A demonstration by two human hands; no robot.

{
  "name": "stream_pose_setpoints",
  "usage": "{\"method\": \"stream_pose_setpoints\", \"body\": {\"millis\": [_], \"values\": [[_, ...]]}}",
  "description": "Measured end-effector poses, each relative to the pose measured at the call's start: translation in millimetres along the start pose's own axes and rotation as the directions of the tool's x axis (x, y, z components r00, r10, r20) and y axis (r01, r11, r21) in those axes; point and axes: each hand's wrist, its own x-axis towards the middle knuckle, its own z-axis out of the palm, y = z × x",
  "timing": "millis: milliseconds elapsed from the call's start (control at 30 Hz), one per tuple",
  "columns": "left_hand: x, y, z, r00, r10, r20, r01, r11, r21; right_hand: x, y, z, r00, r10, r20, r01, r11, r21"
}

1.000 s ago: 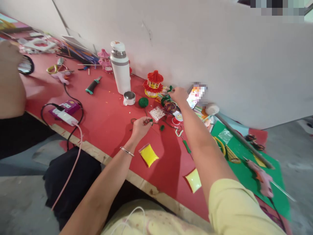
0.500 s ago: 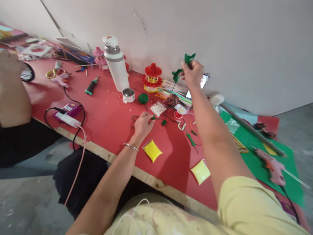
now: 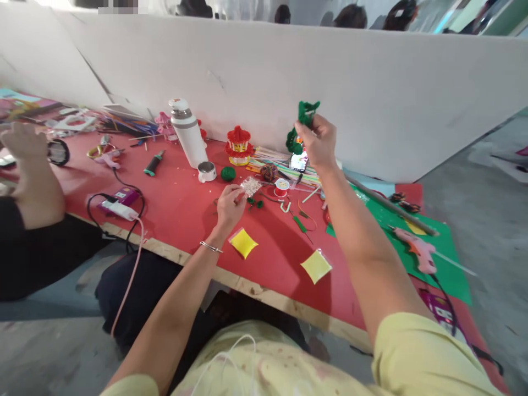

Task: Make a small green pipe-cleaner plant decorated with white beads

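Raised over the back of the table, my right hand (image 3: 319,137) pinches a green fuzzy piece (image 3: 306,113), part of which hangs down on its left side. My left hand (image 3: 231,206) is low over the red table (image 3: 276,236), its fingers curled together; what they hold, if anything, is too small to name. Close to it lie a bag of white beads (image 3: 251,186), a small dark green piece (image 3: 259,204) and a green ball (image 3: 228,174). A red and yellow pavilion-shaped model (image 3: 239,147) stands behind them.
A white bottle (image 3: 187,137) and metal cup (image 3: 207,171) stand at the back. Two yellow packets (image 3: 243,243) (image 3: 316,266) lie in front. A pink glue gun (image 3: 416,250) rests on green sheet at right. At left are another person's arm (image 3: 31,176) and a power strip (image 3: 119,209).
The view has tilted up and shifted right. The green piece in my right hand has turned, its parts now closer together. My left hand has stayed low by the beads.
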Motion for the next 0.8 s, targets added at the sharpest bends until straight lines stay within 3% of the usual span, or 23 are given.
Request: {"method": "stream_pose_setpoints", "body": {"millis": [67,133,233,300,367,433,567,633,800], "values": [[1.9,23.3,0.1,1.0,-0.009,-0.016,0.007,0.992,-0.124,-25.4,-20.7,-4.8,0.995,0.009,0.096,-0.02,0.993,0.116],[5.8,45.8,1.5,0.994,-0.106,-0.003,0.101,0.953,-0.286,-51.4,-36.4,-4.1,0.969,0.019,0.245,-0.075,0.972,0.222],[12.2,68.8,4.7,0.96,-0.217,0.177,0.278,0.81,-0.517,-83.7,-44.1,5.2,0.894,0.007,0.448,-0.118,0.968,0.221],[14.8,73.3,6.9,0.937,-0.174,0.303,0.319,0.78,-0.538,-98.8,-41.2,13.2,0.849,-0.004,0.528,-0.112,0.976,0.186],[15.2,70.0,9.3,0.878,-0.16,0.452,0.388,0.792,-0.472,-108.8,-36.2,19.3,0.836,0.053,0.546,-0.173,0.97,0.171],[13.3,62.5,11.7,0.833,-0.218,0.508,0.452,0.798,-0.399,-113.9,-32.1,21.6,0.827,0.108,0.552,-0.261,0.943,0.206],[7.5,48.9,13.1,0.859,-0.282,0.427,0.477,0.745,-0.467,-106.5,-31.1,17.0,0.765,0.137,0.63,-0.389,0.877,0.282],[6.3,45.2,9.2,0.88,-0.321,0.351,0.467,0.72,-0.513,-91.8,-31.1,13.9,0.758,0.136,0.638,-0.402,0.868,0.291],[7.1,42.5,-14.4,0.92,-0.383,0.082,0.359,0.741,-0.568,-38.3,-4.3,7.3,0.887,0.17,0.43,-0.322,0.894,0.312]]}}
